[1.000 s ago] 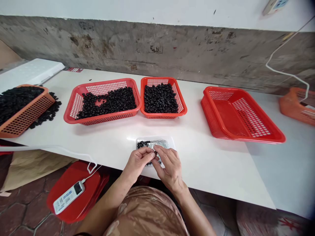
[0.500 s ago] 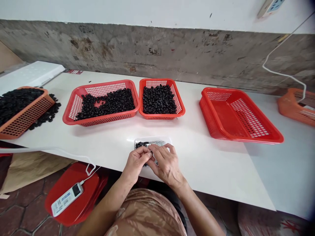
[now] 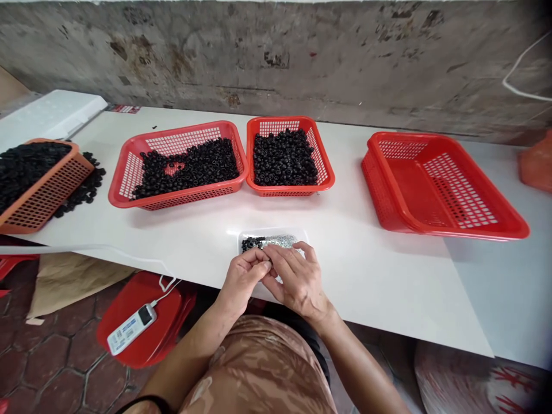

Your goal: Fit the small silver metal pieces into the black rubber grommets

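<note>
My left hand [image 3: 242, 282] and my right hand [image 3: 297, 280] meet fingertip to fingertip at the table's front edge. Both are closed in a pinch around a small black part [image 3: 270, 262], mostly hidden by the fingers. Just behind and partly under them lies a shallow clear-white tray [image 3: 304, 234]. Small black pieces [image 3: 252, 243] fill its left side, and a heap of tiny shiny silver pieces [image 3: 282, 240] lies to their right. My hands cover the front of the tray.
Two red baskets, one wide [image 3: 125, 192] and one smaller [image 3: 325, 183], hold many black ring-shaped parts. Stacked red baskets [image 3: 388, 198] stand right. An orange basket [image 3: 64, 184] heaped with black pieces is at far left. A white power bank [image 3: 131, 329] with cable rests on a red stool [image 3: 149, 351].
The view has tilted down and shifted slightly, so the baskets sit higher in the picture. Both hands stay together, still pinching, with the black part now less visible.
</note>
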Available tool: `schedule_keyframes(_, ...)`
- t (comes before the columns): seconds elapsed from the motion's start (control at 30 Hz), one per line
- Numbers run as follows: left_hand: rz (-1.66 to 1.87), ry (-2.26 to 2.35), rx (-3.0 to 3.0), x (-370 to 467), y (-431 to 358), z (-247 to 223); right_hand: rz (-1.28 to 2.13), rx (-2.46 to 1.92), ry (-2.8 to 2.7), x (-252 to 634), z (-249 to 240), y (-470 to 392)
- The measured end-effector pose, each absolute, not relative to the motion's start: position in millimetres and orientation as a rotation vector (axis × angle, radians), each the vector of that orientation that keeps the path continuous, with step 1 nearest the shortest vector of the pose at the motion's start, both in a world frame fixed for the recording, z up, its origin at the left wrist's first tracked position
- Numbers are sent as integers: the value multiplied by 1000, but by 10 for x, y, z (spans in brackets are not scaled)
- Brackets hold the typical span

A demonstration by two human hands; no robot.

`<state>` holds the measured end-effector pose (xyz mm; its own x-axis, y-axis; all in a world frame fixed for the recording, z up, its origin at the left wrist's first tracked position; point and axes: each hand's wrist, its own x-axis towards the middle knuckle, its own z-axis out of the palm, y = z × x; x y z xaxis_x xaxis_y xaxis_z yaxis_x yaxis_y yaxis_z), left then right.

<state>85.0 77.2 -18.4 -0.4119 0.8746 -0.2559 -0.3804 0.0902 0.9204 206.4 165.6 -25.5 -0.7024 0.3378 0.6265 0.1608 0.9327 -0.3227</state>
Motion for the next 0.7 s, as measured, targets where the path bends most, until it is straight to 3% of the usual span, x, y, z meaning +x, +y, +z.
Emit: schedule_keyframes(0.7,1403,1261,653,720,688,-196,346,-314,-2346,2067,-393,1693)
